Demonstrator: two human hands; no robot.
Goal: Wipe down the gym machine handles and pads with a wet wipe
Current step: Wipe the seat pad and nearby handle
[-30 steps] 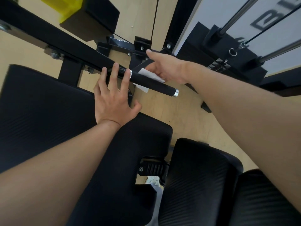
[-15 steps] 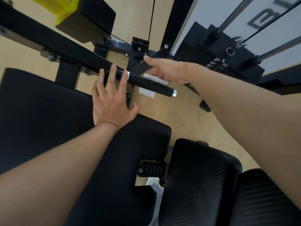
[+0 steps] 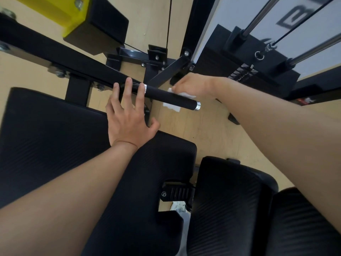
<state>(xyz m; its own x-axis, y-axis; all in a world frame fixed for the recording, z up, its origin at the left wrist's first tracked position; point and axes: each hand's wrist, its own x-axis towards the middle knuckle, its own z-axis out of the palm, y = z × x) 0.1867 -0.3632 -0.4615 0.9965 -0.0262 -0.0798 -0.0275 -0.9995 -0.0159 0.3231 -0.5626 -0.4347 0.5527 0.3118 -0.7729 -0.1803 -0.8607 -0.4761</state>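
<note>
The handle [image 3: 171,97] is a short black grip on the end of the machine's black frame bar [image 3: 55,52], just past the far edge of the big seat pad [image 3: 51,137]. Its long axis runs from 10 o'clock to 4 o'clock across the view, and its free end, with a shiny cap [image 3: 198,105], points to 4 o'clock. The right hand [image 3: 193,85] is the nearer one: it sits right against the handle's far side, at about 1 o'clock from the middle of the grip. Its fingers are bent onto the wet wipe [image 3: 172,107], holding it to the grip; the thumb is hidden. The wipe is draped over the handle, with one white edge showing beside the hand and a loose flap hanging out at 6 o'clock below the grip. The left hand [image 3: 127,119] lies at 8 o'clock from the grip, with its palm above the pad's edge. It is relaxed and grasps nothing: its straight fingers [image 3: 128,85] rest across the bar at the inner metal ring, probably steadying it. The next stroke will likely be a slide along the axis, towards the cap at 4 o'clock or back towards the ring at 10 o'clock, while the pads wait their turn.
</note>
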